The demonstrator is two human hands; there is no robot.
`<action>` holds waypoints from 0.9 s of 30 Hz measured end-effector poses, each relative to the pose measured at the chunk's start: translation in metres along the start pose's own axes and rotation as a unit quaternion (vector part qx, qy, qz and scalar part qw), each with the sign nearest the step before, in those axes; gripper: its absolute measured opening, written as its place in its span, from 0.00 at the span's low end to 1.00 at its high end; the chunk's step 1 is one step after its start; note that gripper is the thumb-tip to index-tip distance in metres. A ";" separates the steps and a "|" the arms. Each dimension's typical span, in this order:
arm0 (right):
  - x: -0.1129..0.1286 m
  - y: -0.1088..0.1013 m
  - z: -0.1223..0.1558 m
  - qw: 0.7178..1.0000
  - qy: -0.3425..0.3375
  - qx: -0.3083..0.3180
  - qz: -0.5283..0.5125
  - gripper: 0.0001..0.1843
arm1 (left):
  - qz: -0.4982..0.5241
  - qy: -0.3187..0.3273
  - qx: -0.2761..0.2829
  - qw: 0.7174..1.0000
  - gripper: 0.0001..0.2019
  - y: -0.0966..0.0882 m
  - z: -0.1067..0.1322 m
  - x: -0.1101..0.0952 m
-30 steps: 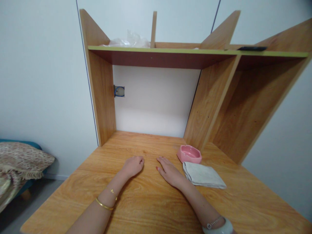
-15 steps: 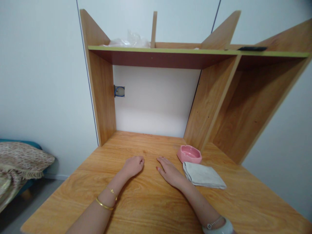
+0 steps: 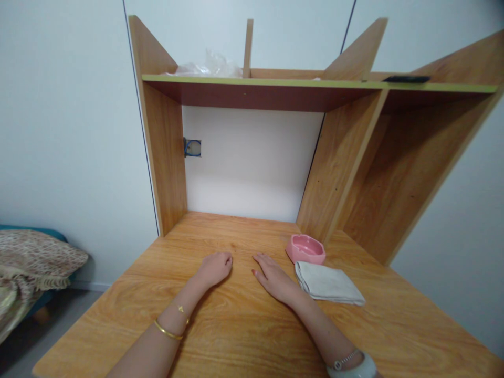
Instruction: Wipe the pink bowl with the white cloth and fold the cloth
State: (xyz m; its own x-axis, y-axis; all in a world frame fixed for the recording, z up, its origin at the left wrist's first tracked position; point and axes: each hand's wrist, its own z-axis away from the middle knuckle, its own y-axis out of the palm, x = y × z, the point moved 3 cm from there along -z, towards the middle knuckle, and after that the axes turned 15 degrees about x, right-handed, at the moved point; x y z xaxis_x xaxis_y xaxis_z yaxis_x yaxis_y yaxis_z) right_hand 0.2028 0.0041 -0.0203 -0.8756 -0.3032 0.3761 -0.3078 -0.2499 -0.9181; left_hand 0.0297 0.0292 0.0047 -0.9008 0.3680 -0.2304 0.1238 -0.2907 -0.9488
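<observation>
My left hand [image 3: 216,268] rests on the wooden desk [image 3: 232,325] with its fingers curled into a loose fist; nothing shows sticking out of it. To its right, my right hand [image 3: 274,277] lies palm down on the same surface, thumb apart from the fingers, holding nothing. Just beyond my right wrist is a folded light grey cloth [image 3: 329,283], the thing nearest to that hand. A pink angular ashtray [image 3: 305,250] stands behind the cloth, close against it.
Above the desk runs a wooden shelf unit [image 3: 252,95] with upright side panels. It carries a clear plastic bag [image 3: 212,65] and a flat dark object [image 3: 406,79]. An uncovered wall box with blue wire [image 3: 192,148] is at the back left. A fringed blanket [image 3: 37,257] lies at far left.
</observation>
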 end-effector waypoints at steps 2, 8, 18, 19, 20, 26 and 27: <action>0.000 0.000 0.000 1.000 0.000 0.003 0.001 0.29 | 0.000 -0.001 0.002 1.000 0.15 0.000 0.000 0.000; 0.000 0.000 0.000 1.000 0.000 0.002 0.005 0.29 | -0.001 0.001 0.002 1.000 0.14 0.000 0.000 0.000; -0.001 0.001 -0.001 1.000 -0.003 -0.007 -0.002 0.28 | 0.002 0.003 0.000 1.000 0.14 0.000 0.000 0.001; -0.002 0.001 -0.001 1.000 -0.003 -0.010 -0.003 0.28 | 0.003 0.002 0.000 1.000 0.14 0.000 0.000 0.001; -0.002 0.001 -0.001 1.000 -0.004 -0.011 -0.004 0.27 | 0.003 0.001 0.000 1.000 0.14 0.000 0.000 0.001; -0.002 0.001 -0.001 1.000 -0.002 -0.007 -0.001 0.28 | 0.006 -0.001 0.000 1.000 0.14 0.000 0.000 0.001; -0.001 0.001 -0.001 1.000 -0.003 -0.006 0.000 0.28 | 0.006 0.000 0.000 1.000 0.14 0.000 0.000 0.001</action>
State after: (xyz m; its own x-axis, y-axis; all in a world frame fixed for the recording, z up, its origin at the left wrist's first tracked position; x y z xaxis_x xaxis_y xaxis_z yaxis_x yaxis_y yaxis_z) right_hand 0.2035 0.0051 -0.0218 -0.8737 -0.3087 0.3761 -0.3116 -0.2387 -0.9197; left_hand 0.0288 0.0291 0.0049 -0.8994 0.3638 -0.2424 0.1351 -0.2961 -0.9456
